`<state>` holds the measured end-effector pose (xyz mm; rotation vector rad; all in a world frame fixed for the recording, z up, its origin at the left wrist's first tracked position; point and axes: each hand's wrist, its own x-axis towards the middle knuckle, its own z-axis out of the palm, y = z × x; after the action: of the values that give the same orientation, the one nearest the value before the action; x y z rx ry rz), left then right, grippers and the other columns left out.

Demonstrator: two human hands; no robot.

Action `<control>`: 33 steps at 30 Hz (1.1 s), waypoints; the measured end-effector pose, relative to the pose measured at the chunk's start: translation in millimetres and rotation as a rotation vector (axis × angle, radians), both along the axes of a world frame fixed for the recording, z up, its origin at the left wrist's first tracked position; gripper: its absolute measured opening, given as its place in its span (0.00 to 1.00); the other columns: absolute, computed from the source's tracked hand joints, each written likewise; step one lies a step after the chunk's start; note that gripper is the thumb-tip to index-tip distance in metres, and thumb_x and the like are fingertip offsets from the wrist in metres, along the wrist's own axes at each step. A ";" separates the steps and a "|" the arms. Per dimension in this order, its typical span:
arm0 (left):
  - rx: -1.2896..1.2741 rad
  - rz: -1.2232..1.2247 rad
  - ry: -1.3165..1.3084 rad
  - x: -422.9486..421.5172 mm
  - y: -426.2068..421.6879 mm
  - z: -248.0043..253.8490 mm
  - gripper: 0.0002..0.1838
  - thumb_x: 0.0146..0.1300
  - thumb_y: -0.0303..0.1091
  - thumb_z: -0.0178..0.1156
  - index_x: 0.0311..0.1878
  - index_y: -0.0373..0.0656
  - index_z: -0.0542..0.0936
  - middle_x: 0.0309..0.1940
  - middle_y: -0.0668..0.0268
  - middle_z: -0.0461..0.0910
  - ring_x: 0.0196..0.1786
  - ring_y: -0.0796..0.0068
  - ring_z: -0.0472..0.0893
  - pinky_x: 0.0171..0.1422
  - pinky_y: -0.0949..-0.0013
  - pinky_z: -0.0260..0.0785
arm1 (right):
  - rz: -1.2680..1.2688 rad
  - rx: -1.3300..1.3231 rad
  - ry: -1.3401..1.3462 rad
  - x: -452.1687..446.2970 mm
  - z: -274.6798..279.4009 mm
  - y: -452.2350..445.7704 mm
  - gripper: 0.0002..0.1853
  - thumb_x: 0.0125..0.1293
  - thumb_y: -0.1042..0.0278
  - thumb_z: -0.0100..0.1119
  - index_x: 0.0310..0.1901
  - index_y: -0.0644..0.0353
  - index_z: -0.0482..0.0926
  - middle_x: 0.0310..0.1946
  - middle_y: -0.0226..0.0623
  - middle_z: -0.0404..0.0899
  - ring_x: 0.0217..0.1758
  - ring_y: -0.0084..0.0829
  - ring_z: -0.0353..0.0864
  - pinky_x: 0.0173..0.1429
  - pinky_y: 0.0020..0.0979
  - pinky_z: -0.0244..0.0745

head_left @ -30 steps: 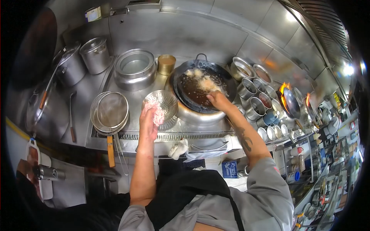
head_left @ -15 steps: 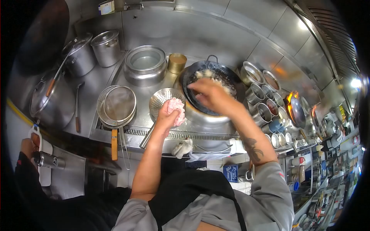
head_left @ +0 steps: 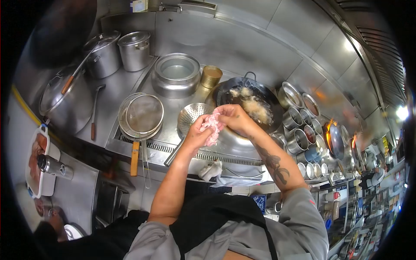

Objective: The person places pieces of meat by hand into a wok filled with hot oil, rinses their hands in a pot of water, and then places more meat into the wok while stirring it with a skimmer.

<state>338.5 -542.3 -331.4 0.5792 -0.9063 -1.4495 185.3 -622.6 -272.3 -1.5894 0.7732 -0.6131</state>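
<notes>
My left hand [head_left: 198, 135] is closed round a clump of pale pink raw meat [head_left: 212, 126]. The fingers of my right hand [head_left: 234, 117] pinch at the clump's upper right side; its fingertips are partly hidden. Just behind the meat rests a perforated metal strainer [head_left: 190, 113], its handle pointing down toward the front edge. To the right of the hands stands a black wok [head_left: 279, 106] of dark oil, with pale, bubbling pieces [head_left: 255, 108] frying in it.
Round mesh strainers [head_left: 145, 115] sit at left, near a wide metal pot [head_left: 177, 84] and a gold tin [head_left: 211, 77]. Metal containers [head_left: 297, 141] crowd the right side, with flames [head_left: 330, 130] beyond. A white cloth [head_left: 211, 171] hangs at the front edge. Another person's hand [head_left: 56, 221] shows lower left.
My right hand has come back from over the wok to the meat in my left hand. The wok's frying pieces are now more visible. The view has shifted slightly.
</notes>
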 end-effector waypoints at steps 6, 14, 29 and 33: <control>-0.027 -0.011 -0.015 4.3 -4.4 -7.0 0.19 0.65 0.20 0.45 0.59 0.37 0.66 0.50 0.59 0.76 0.50 0.73 0.80 0.52 0.73 0.73 | 0.003 -0.042 -0.020 2.2 -8.1 2.0 0.10 0.64 0.75 0.56 0.46 0.68 0.76 0.32 0.33 0.80 0.33 0.22 0.80 0.38 0.24 0.77; -0.107 0.054 -0.249 -3.2 -16.5 -37.2 0.15 0.65 0.24 0.52 0.55 0.38 0.70 0.40 0.68 0.77 0.42 0.83 0.77 0.45 0.78 0.70 | 0.025 -0.807 0.346 4.2 -5.8 8.6 0.11 0.54 0.74 0.58 0.40 0.69 0.78 0.24 0.49 0.77 0.28 0.36 0.81 0.35 0.38 0.73; -0.212 0.235 -0.472 1.2 -14.1 -36.3 0.13 0.60 0.25 0.53 0.49 0.36 0.74 0.37 0.66 0.79 0.40 0.81 0.77 0.44 0.75 0.69 | 0.144 -0.946 0.400 5.8 -3.0 18.0 0.11 0.58 0.75 0.59 0.42 0.70 0.75 0.37 0.52 0.78 0.38 0.46 0.79 0.44 0.37 0.75; -0.164 0.197 -0.458 1.1 -21.8 -49.7 0.13 0.61 0.25 0.53 0.50 0.37 0.74 0.38 0.67 0.79 0.41 0.82 0.76 0.45 0.76 0.69 | 0.164 -1.013 0.523 9.6 -15.0 15.0 0.09 0.54 0.76 0.58 0.37 0.69 0.74 0.35 0.55 0.75 0.38 0.54 0.76 0.44 0.44 0.72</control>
<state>339.6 -564.1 -381.1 0.8708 -1.2742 -1.0689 194.9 -607.6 -287.3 -2.7910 0.7247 -0.4862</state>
